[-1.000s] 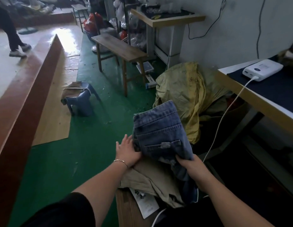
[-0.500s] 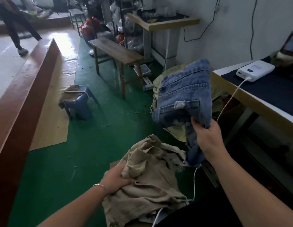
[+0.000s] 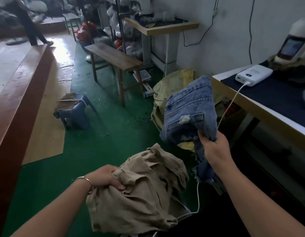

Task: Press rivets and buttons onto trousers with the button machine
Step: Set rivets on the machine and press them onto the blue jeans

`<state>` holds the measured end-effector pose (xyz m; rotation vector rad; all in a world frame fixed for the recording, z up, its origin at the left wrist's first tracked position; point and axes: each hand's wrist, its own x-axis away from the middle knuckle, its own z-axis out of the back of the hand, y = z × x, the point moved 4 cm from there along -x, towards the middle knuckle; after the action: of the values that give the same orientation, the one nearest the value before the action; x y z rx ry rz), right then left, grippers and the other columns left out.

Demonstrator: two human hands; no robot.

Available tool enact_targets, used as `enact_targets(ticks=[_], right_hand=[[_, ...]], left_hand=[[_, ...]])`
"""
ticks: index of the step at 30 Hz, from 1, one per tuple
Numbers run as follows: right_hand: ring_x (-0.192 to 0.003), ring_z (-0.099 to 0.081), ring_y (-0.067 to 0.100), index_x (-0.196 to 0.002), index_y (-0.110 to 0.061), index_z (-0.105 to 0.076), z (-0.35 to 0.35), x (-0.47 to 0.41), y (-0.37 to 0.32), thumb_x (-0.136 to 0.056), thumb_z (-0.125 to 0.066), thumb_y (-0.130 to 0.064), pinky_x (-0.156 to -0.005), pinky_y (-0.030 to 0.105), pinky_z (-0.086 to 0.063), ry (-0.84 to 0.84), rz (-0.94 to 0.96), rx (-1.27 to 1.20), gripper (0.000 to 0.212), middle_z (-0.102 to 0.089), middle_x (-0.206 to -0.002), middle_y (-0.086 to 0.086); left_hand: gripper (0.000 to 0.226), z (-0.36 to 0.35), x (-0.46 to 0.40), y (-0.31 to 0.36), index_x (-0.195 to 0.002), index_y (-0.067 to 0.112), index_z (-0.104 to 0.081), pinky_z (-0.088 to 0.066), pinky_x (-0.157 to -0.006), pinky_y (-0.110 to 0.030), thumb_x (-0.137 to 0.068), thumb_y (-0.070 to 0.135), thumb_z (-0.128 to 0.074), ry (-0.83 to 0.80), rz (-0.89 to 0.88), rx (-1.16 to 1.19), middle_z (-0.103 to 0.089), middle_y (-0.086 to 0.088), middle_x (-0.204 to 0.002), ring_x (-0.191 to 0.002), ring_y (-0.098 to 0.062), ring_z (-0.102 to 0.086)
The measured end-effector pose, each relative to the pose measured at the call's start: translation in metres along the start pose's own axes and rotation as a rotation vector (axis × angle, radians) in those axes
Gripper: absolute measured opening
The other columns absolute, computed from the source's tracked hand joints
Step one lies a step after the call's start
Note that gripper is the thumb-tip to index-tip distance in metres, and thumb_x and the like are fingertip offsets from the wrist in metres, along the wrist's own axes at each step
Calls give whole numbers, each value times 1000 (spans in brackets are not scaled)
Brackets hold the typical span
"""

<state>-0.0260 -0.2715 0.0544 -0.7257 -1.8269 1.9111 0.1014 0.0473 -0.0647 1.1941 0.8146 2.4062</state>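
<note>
- Two hands: left hand (image 3: 104,177), right hand (image 3: 215,147).
- One pair of jeans (image 3: 187,110).
- One khaki garment (image 3: 143,194).
- One bench (image 3: 114,56).
- One blue stool (image 3: 75,110).
- One yellow sack (image 3: 165,89).
- One power bank (image 3: 254,74).
- One white cable (image 3: 228,105).
- Two tables: near table (image 3: 250,106), far table (image 3: 172,28).
- One bracelet (image 3: 87,181).

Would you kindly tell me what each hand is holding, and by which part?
The right hand grips the blue denim trousers by bunched lower fabric; the left hand clutches the crumpled khaki cloth garment at its left edge.
</note>
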Motion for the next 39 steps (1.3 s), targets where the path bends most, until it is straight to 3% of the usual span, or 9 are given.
enact_targets(ticks=[3, 5, 12, 17, 22, 26, 29, 34, 39], right_hand=[[-65, -58, -3, -81, -27, -65, 6, -4, -4, -96, -57, -15, -57, 8, -44, 32, 7, -2, 20, -65, -73, -13], [-70, -60, -3, -83, -27, -64, 8, -5, -5, -96, -56, -13, -61, 9, -45, 43, 11, 13, 21, -66, -80, -13], [-69, -61, -12, -88, -27, -64, 10, 1, 3, -96, -55, -12, -58, 6, -46, 11, -30, 32, 20, -66, -83, -11], [-71, -61, -5, -88, -29, -65, 10, 4, 10, -96, -56, -19, -60, 11, -47, -11, -63, 72, 16, -68, -84, -11], [-73, -64, 7, -82, -27, -66, 11, 5, 8, -96, -57, -18, -60, 18, -48, 11, -87, 98, 18, -68, -78, -8], [-90, -58, 36, -88, -16, -67, 13, 10, 9, -96, -57, -18, -65, 51, -49, 22, -104, 114, 13, -66, -92, 25], [-91, -60, 35, -92, -8, -66, 11, 13, 13, -96, -57, -17, -60, 36, -45, 16, -114, 131, 14, -64, -95, 28], [-56, -61, -5, -79, -18, -64, 5, 13, 15, -95, -57, -11, -48, 10, -44, -12, -151, 59, 19, -63, -72, 0], [-80, -62, 15, -80, -22, -65, 8, 9, 14, -95, -58, -15, -73, 32, -48, -16, -98, 143, 18, -68, -82, -1]], left_hand=[[131, 2, -17, 32, -150, 25, -30, -23, -119, -30, -36, 57, -85, 84, -78, -365, -32, 1, -148, -143, -17, -20], [142, -9, -33, 47, -156, 29, -10, -12, -123, -41, -40, 59, -84, 42, -49, -468, -10, -3, -161, -150, -22, -3], [86, -30, -63, 40, -110, 19, -68, -54, -93, -36, -32, 53, -84, -114, 58, -192, -71, 1, -109, -104, -20, -66], [57, -37, -58, 35, -95, 14, -61, -52, -84, -33, -48, 40, -80, 96, -103, -187, -65, -2, -98, -92, -19, -63], [38, -39, -31, 1, -73, 24, -72, -52, -67, -21, -40, 39, -81, -99, 78, -50, -72, 9, -79, -77, -10, -66], [31, -5, -11, -28, -66, 23, -75, -51, -60, -21, -38, 35, -80, -158, 226, -145, -72, 8, -70, -68, -12, -67], [39, 10, -2, -31, -69, 23, -70, -49, -64, -20, -34, 36, -81, -117, 246, -221, -68, 9, -74, -77, -14, -63], [83, 22, 14, -16, -129, 10, -56, -44, -100, -21, -54, 18, -92, 66, 38, -234, -50, 4, -129, -122, -17, -51], [35, 26, 45, 7, -77, 10, -73, -53, -71, -27, -47, 24, -86, -143, -10, -5, -72, -4, -84, -81, -21, -67]])
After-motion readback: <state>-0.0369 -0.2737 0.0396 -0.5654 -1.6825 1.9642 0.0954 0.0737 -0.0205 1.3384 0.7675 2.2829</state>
